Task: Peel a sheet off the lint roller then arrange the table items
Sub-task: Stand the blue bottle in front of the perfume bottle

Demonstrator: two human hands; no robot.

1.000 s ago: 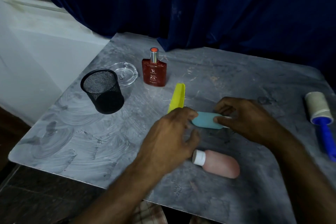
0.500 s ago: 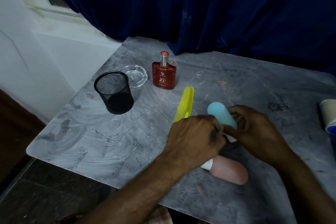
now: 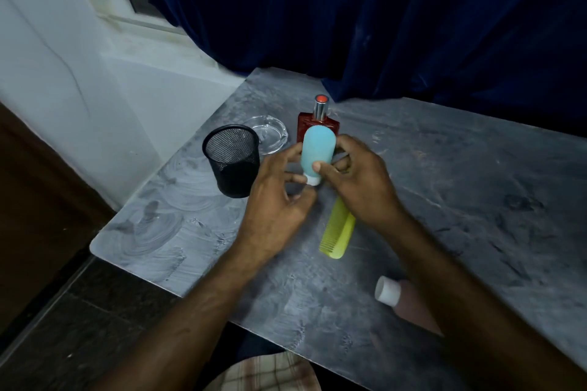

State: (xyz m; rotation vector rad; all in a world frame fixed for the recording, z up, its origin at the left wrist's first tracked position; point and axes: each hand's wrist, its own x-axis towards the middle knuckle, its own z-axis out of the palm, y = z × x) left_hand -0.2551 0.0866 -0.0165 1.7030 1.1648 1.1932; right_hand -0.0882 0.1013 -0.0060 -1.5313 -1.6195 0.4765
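A light blue squeeze bottle (image 3: 317, 149) stands on its white cap, held upright in front of the red perfume bottle (image 3: 318, 122). My right hand (image 3: 355, 178) grips it, thumb across its lower front. My left hand (image 3: 279, 197) touches the bottle's left side and cap with its fingertips. A yellow comb (image 3: 338, 232) lies on the grey table (image 3: 460, 200), partly under my right wrist. A pink bottle (image 3: 403, 301) with a white cap lies near the front, half hidden by my right forearm. The lint roller is out of view.
A black mesh cup (image 3: 232, 162) stands left of my hands, with a clear glass ashtray (image 3: 270, 133) behind it. A dark blue curtain (image 3: 381, 25) hangs behind the table. The table's left edge drops to a dark floor beside a white wall.
The blue bottle went from lying flat to standing upright on its cap, and both hands carried it toward the perfume bottle. The view shifted, and the lint roller left the frame.
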